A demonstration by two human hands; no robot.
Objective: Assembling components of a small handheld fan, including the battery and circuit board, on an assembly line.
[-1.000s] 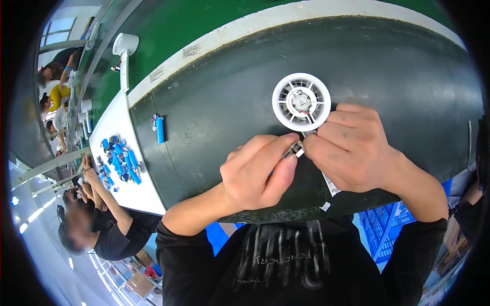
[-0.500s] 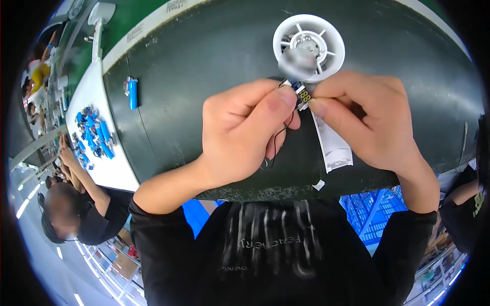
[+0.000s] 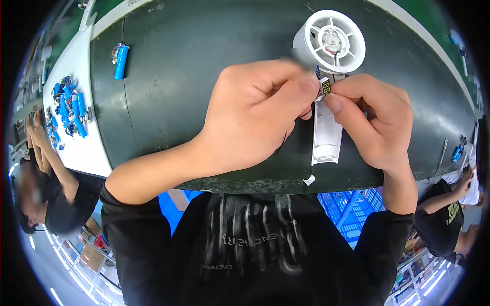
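Note:
In front of me both hands are closed around a small display circuit board (image 3: pixel 325 86) with yellowish digit segments. My right hand (image 3: pixel 376 120) pinches its right edge between thumb and forefinger. My left hand (image 3: pixel 255 115) grips it from the left, and its fingers partly cover the board. A thin black wire (image 3: pixel 282 145) trails beneath the left hand. Just beyond the hands stands a white round fan housing (image 3: pixel 354 31) with spokes and a motor in the middle. Its open white handle shell (image 3: pixel 327 137) extends toward me, below the board.
A blue cylindrical battery cell with a board (image 3: pixel 120 62) lies at the far left of the dark green work surface (image 3: pixel 168 102). Several more lie piled on a white side table (image 3: pixel 94 148). A white scrap (image 3: pixel 309 180) rests near the front edge. Co-workers sit on both sides.
My left hand has rolled over, showing more of its back, and the board stands more upright. The whole view has shifted, with the fan housing appearing farther right.

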